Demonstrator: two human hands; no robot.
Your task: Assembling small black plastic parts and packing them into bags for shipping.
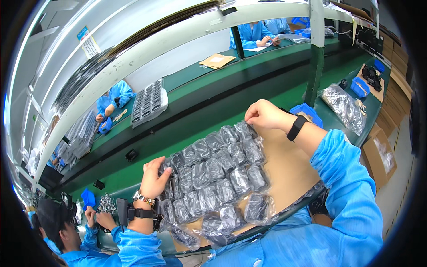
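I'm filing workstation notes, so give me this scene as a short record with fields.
items: dark plastic-wrapped pieces in slanting rows
under them: brown cardboard
left hand: at the rows' far left corner, grip unclear
right hand: fingertips at the far right corner, grip unclear
on right wrist: black band
beyond right wrist: blue bin
lower left: co-worker in blue

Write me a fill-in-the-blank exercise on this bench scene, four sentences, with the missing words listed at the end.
1. The sheet under the bagged black items is coloured ____.
2. The beaded bracelet is on the person's ____ wrist.
3. While the left hand is at the left side of the bagged black items, the ____ hand is at their far right corner.
4. The colour of the person's sleeve is ____.

Missing words: brown; left; right; blue.
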